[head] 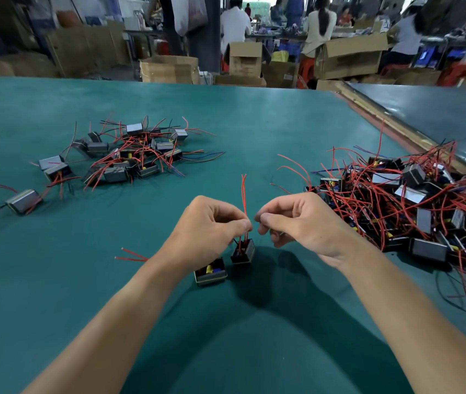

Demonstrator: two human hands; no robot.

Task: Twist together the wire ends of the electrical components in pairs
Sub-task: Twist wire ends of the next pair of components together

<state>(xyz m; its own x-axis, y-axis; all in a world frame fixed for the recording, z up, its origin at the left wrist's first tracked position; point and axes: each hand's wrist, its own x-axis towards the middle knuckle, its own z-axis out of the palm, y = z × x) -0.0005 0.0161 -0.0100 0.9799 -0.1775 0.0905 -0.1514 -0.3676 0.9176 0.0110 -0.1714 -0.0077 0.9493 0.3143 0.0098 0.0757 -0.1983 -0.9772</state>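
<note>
Left forearm [118, 314] nearest. Left hand [211, 223] pinches paired red wires [244, 194] just above their component [243, 253], probably steadying them for twisting. Right hand [297, 220]: thumb against curled forefinger; cannot tell if it holds wire. Supply pile [413, 200] near right.

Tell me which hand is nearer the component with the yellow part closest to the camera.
Left. The left hand, pinching red wires, is just above the component, its wrist beside it; the right hand is farther off, up and to the right.
</note>
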